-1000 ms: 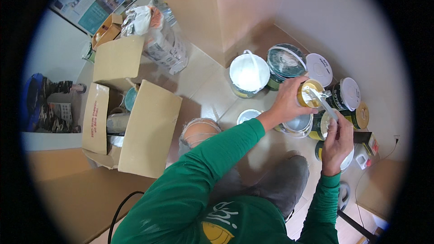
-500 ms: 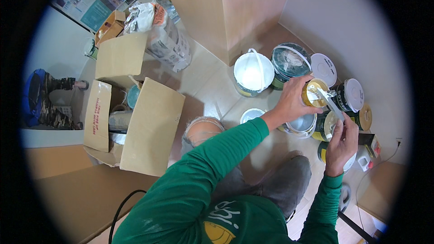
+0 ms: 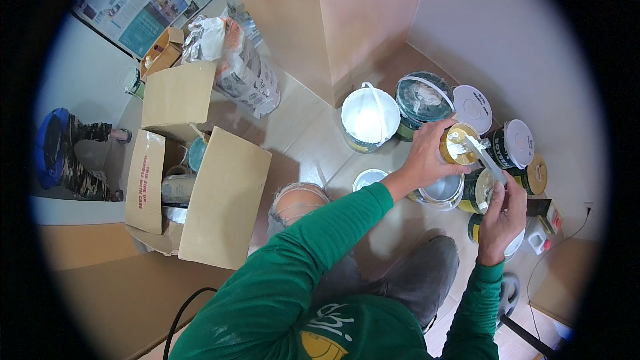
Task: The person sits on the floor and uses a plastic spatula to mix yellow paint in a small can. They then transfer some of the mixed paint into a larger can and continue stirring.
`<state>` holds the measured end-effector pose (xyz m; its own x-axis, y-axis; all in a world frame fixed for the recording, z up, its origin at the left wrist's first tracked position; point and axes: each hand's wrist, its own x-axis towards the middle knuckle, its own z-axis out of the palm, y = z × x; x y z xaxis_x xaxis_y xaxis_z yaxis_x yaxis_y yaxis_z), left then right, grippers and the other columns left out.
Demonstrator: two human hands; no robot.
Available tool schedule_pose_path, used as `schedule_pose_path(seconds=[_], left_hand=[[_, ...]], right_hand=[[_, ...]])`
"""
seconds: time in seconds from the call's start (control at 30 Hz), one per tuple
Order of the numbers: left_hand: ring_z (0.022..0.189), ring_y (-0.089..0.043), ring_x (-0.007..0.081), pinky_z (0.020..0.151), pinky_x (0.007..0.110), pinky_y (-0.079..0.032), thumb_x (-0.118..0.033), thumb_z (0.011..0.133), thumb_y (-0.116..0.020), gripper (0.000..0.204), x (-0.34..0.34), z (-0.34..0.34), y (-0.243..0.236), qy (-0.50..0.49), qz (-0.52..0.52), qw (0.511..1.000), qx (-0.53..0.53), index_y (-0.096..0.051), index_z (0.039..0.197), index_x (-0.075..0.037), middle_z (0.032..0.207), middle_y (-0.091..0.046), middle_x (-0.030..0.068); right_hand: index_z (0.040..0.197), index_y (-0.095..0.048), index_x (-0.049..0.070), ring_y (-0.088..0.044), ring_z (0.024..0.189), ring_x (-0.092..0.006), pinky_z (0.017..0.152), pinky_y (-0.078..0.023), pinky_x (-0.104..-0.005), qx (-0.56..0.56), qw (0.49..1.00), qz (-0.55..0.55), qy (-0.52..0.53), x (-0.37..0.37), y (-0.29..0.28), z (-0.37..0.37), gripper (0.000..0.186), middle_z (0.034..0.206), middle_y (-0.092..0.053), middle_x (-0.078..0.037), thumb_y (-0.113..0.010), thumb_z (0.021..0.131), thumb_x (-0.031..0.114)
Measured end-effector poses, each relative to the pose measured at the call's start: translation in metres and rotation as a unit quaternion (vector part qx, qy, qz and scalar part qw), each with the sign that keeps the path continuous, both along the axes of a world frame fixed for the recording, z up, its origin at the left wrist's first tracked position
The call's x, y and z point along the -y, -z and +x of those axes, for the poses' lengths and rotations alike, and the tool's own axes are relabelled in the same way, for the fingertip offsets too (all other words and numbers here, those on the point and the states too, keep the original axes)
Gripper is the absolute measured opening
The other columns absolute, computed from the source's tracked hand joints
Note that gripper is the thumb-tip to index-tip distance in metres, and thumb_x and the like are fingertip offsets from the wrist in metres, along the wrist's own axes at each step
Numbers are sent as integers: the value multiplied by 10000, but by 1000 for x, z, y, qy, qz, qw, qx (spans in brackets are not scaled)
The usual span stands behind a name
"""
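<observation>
Right of centre in the frame, the left hand (image 3: 427,159) holds a small gold-yellow can (image 3: 460,155), its fingers wrapped around the side and the can's mouth tilted toward the camera, with white paste inside. Just right of it, the right hand (image 3: 504,219) pinches the handle end of a pale, flat spatula (image 3: 491,162) between thumb and fingers; the blade's tip reaches over the can's mouth, by the paste. Directly below the can in the frame sits a metal-looking round tub (image 3: 442,191), partly covered by the left hand. Above and left of the hands stands a white bucket (image 3: 369,117) with a raised handle, beside a dark green bucket (image 3: 423,98). Further right are a white-lidded black pail (image 3: 518,141) and a white plastic jug (image 3: 535,235) with a red cap. An opened cardboard box (image 3: 225,200) fills the left of the frame.
</observation>
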<state>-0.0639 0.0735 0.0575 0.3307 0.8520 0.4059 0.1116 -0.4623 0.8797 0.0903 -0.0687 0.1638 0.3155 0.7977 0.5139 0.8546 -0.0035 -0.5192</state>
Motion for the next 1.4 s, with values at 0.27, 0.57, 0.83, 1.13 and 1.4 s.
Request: schedule_pose_path(seconds=[0.27,0.57,0.83,1.13,1.4], left_hand=[[1327,-563,410,1158,531,-412,-461,693,-1031,1081,-1,2,5,-22,32,999,-5,-495,1552,-81,1417,-624,195],[1301,-571,411,1138,521,-418,-521,712,-1018,1081,0,3,0,-15,22,1000,-10,-497,1550,-77,1389,-632,197],[1298,-580,408,1140,525,-416,-549,716,-1014,1085,0,1,1,-18,30,999,-11,-504,1550,-76,1386,-633,198],[1305,-594,405,1138,516,-445,-462,699,-1044,1051,3,1,-4,-24,15,1000,-10,-528,1526,-69,1375,-642,200],[1332,-589,407,1147,522,-464,-346,674,-1070,1035,2,3,-5,-23,6,1000,-17,-527,1513,-73,1400,-638,184]], right_hand=[[1237,-762,-16,-708,958,-328,845,-561,-404,35,999,-4,-13,-4,-4,1,203,1093,-755,-193,-722,1049,47],[1235,-763,-15,-702,915,-326,800,-557,-401,30,999,10,-21,-4,-10,0,207,1060,-749,-192,-733,1044,59],[1225,-760,-20,-701,912,-307,800,-557,-401,-5,1000,-10,2,-2,-14,-5,198,1062,-751,-183,-730,1047,63],[1220,-763,-5,-711,929,-338,821,-560,-416,9,999,33,-1,-3,-5,-4,185,1080,-758,-187,-723,1050,57],[1228,-776,6,-662,794,-240,689,-533,-350,34,998,57,3,-6,-8,-6,200,1026,-742,-163,-740,1042,70]])
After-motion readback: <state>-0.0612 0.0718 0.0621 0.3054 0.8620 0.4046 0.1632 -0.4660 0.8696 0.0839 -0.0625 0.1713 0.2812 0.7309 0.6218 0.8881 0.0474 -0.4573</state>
